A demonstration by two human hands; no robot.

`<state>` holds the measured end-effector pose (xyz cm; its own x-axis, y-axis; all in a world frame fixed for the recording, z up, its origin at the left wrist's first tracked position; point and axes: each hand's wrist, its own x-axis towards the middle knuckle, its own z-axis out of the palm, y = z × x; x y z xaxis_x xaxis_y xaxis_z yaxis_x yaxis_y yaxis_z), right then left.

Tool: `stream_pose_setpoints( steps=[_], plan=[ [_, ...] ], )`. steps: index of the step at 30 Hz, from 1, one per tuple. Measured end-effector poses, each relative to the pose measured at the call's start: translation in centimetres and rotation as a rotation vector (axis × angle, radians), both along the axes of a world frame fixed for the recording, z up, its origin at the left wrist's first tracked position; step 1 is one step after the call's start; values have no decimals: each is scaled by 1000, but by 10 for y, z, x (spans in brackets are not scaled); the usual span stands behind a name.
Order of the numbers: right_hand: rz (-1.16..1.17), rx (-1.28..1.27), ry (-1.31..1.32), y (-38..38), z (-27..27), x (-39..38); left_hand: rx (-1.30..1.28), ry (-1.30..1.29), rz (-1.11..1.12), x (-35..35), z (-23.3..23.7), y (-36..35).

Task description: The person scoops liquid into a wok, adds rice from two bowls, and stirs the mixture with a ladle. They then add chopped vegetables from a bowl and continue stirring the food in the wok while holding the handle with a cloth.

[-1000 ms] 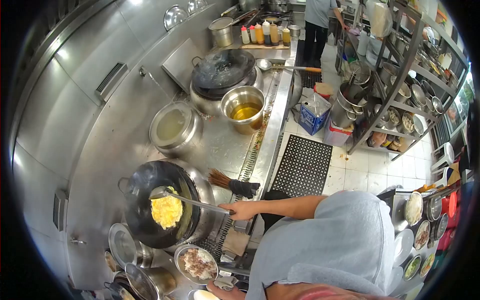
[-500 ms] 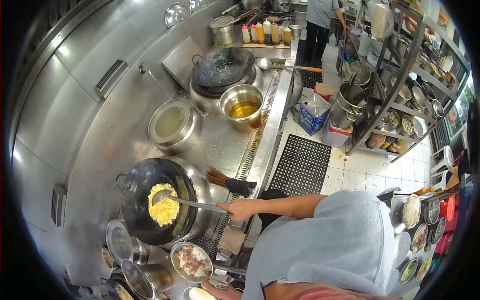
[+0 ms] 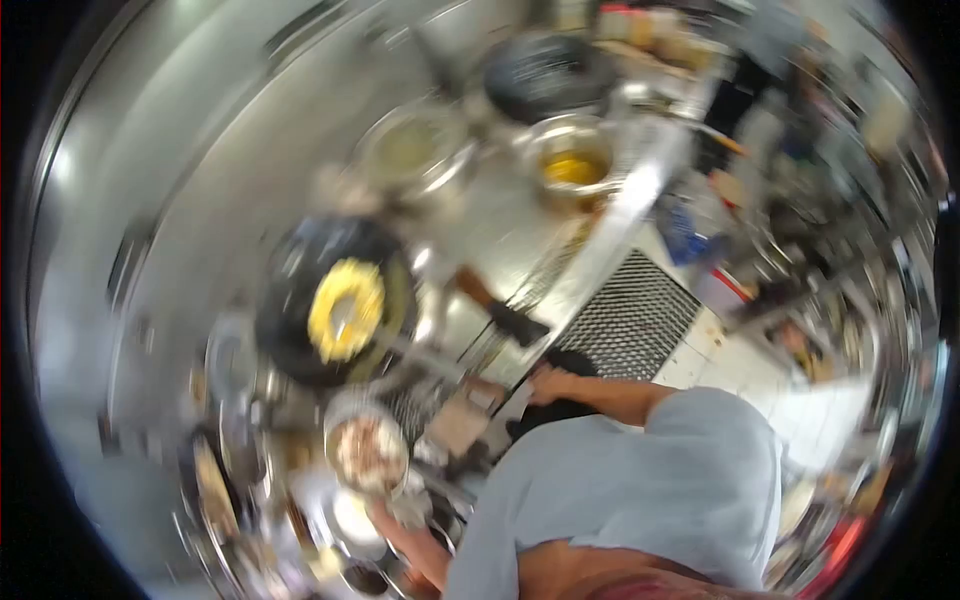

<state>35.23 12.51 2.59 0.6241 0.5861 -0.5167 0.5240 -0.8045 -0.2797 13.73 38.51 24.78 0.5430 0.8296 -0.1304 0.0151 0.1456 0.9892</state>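
Note:
In the head view, cooked egg (image 3: 362, 290) lies as a yellow ring in a black wok (image 3: 285, 330). A ladle (image 3: 425, 355) rests with its bowl end at the ring's middle and its handle slanting over the rim. My right hand (image 3: 550, 384) is near the counter's front edge, seemingly apart from the handle; blur hides its fingers. At lower left, my left hand (image 3: 393, 524) appears closed on a greyish cloth (image 3: 411, 507), beside a white plate or bowl (image 3: 352, 520). Just above is a bowl of rice and meat (image 3: 370, 455).
A short brush (image 3: 500, 308) lies on the counter right of the wok. Farther back stand a pot of yellow oil (image 3: 572, 168), a lidded-looking pot (image 3: 410, 152) and a second wok (image 3: 550, 75). A perforated mat (image 3: 635, 315) covers floor. A person (image 3: 760, 60) stands at upper right.
The view has swung and blurred. My right hand has drawn back from the wok and appears off the ladle. My left hand has shifted toward the white plate or bowl. The egg now shows as a ring.

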Motion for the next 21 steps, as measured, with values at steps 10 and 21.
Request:
stream_pose_setpoints(
  steps=[10,21],
  plan=[
    [-108,300,857,14,40,23,-160,19,327,-12,24,31],
    [-612,1071,1160,48,256,71,332,60,247,146,58,162]
  ],
)
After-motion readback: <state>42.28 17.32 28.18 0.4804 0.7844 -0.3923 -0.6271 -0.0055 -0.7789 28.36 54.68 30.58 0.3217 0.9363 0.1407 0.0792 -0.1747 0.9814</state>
